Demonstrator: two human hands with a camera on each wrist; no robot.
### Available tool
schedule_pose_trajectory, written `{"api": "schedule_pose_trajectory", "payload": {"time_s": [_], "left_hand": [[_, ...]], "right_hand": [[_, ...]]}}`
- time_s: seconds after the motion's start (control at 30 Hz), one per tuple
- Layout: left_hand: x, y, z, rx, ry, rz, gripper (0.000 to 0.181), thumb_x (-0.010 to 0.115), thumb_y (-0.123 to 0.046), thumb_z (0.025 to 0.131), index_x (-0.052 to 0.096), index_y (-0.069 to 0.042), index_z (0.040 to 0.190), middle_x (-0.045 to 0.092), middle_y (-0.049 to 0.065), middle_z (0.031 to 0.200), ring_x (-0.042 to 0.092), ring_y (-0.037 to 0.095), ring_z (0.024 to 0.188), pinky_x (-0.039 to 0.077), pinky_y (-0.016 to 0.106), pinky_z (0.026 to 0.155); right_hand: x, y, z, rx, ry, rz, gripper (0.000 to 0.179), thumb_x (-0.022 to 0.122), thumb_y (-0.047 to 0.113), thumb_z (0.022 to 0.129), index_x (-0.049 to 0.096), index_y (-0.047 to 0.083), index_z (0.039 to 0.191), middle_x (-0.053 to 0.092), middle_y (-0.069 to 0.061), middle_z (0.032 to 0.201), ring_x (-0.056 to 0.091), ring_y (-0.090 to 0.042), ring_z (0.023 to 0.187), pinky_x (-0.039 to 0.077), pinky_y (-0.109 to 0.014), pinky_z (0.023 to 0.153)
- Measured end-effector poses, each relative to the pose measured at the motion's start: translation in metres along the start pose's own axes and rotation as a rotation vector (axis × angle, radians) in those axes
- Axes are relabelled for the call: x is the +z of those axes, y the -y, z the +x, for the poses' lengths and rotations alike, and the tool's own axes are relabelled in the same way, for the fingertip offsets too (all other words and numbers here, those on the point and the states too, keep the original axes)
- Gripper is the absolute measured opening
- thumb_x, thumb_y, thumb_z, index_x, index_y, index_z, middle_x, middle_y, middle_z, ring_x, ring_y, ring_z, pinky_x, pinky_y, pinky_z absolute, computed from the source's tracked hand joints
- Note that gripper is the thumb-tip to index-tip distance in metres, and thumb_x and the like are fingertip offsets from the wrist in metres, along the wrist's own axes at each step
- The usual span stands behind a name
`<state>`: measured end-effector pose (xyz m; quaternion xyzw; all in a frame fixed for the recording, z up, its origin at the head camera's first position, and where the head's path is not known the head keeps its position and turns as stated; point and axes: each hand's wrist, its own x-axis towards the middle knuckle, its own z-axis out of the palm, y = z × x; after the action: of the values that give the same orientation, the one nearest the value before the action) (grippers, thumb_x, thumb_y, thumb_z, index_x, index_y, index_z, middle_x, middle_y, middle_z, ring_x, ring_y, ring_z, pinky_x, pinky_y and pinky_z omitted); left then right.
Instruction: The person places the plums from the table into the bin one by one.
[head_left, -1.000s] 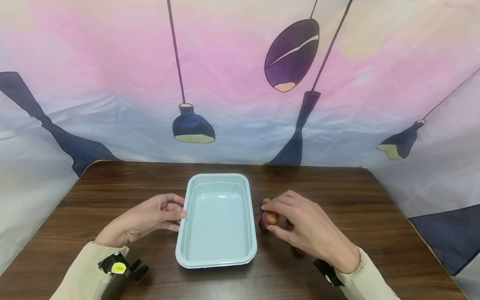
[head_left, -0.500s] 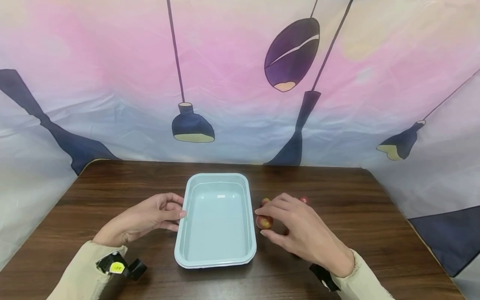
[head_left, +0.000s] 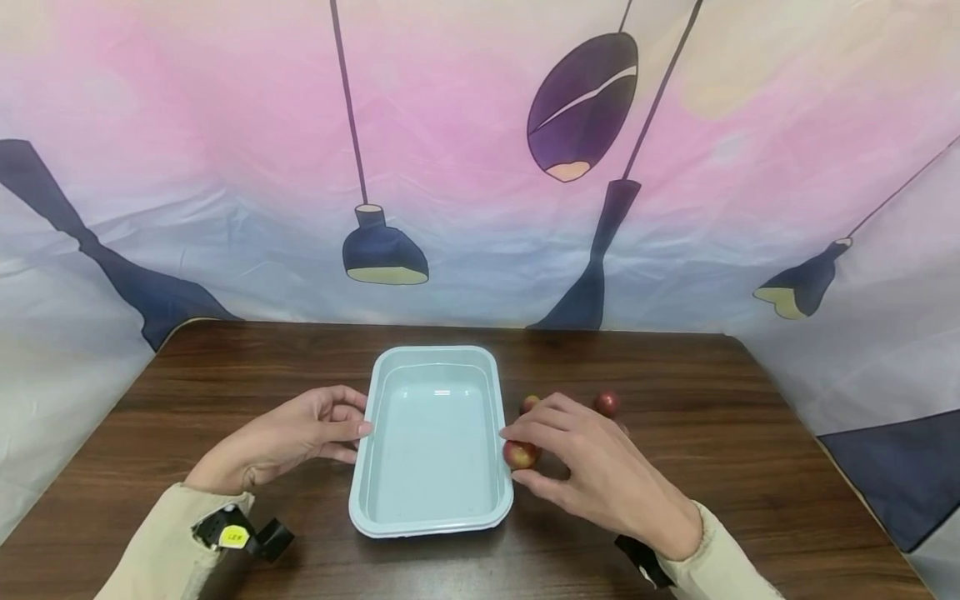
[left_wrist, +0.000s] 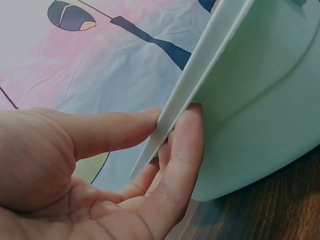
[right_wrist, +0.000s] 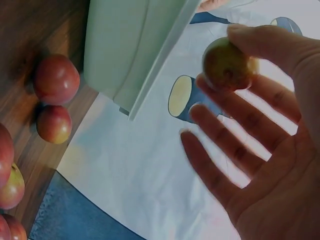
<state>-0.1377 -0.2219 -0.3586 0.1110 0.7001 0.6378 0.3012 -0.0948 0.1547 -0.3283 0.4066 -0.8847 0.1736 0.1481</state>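
A light blue-green rectangular tray [head_left: 435, 458] stands on the table, and no fruit shows in it in the head view. Its left rim is pinched by my left hand [head_left: 300, 437], thumb on top and fingers beneath, as the left wrist view shows. On the other side, my right hand [head_left: 596, 467] holds a red-and-yellow plum [head_left: 521, 455] between thumb and fingers, close to the tray's right rim. The right wrist view has this plum [right_wrist: 227, 65] raised at the fingertips, the other fingers spread. Another plum [head_left: 529, 403] lies behind the right fingers.
A redder plum [head_left: 606, 404] lies beyond the right hand on the dark wooden table [head_left: 675, 375]. Several plums [right_wrist: 56, 80] rest on the wood in the right wrist view. A printed cloth [head_left: 465, 167] hangs behind the table.
My right hand has moved left and slightly nearer with the plum, up to the tray's right edge. This uncovers the redder plum behind it. My left hand stays on the rim.
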Motion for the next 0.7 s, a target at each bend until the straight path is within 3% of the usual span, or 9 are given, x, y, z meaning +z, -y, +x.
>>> {"api": "schedule_pose_trajectory", "payload": {"time_s": [0.17,0.6,0.7], "left_hand": [[0.0,-0.0012,-0.0007,-0.01,-0.013,0.006,0.06,0.066,-0.016,0.101,0.031,0.016,0.138,0.07,0.006,0.102,0.072,0.016,0.097,0.064,0.035,0.088],[-0.0005,-0.0009,-0.0007,0.003,-0.003,0.007,0.059,0.066,-0.015,0.1,0.031,0.016,0.136,0.071,0.005,0.102,0.072,0.016,0.096,0.064,0.035,0.088],[-0.0003,-0.0005,-0.0008,0.006,0.002,0.006,0.058,0.065,-0.015,0.101,0.031,0.016,0.136,0.07,0.004,0.101,0.072,0.015,0.096,0.064,0.035,0.088]], "right_hand": [[0.003,0.0025,-0.0001,-0.064,-0.015,0.021,0.032,0.082,0.026,0.086,0.07,0.03,0.116,0.065,0.022,0.107,0.058,0.001,0.115,0.051,-0.014,0.095],[0.0075,0.0042,0.0003,-0.106,-0.019,0.072,0.037,0.082,0.022,0.085,0.07,0.027,0.12,0.067,0.019,0.113,0.059,0.002,0.109,0.05,-0.015,0.1],[0.0094,0.0047,0.0004,-0.112,-0.017,0.077,0.037,0.082,0.022,0.086,0.07,0.027,0.12,0.067,0.018,0.113,0.059,0.002,0.108,0.047,-0.017,0.108]]}}
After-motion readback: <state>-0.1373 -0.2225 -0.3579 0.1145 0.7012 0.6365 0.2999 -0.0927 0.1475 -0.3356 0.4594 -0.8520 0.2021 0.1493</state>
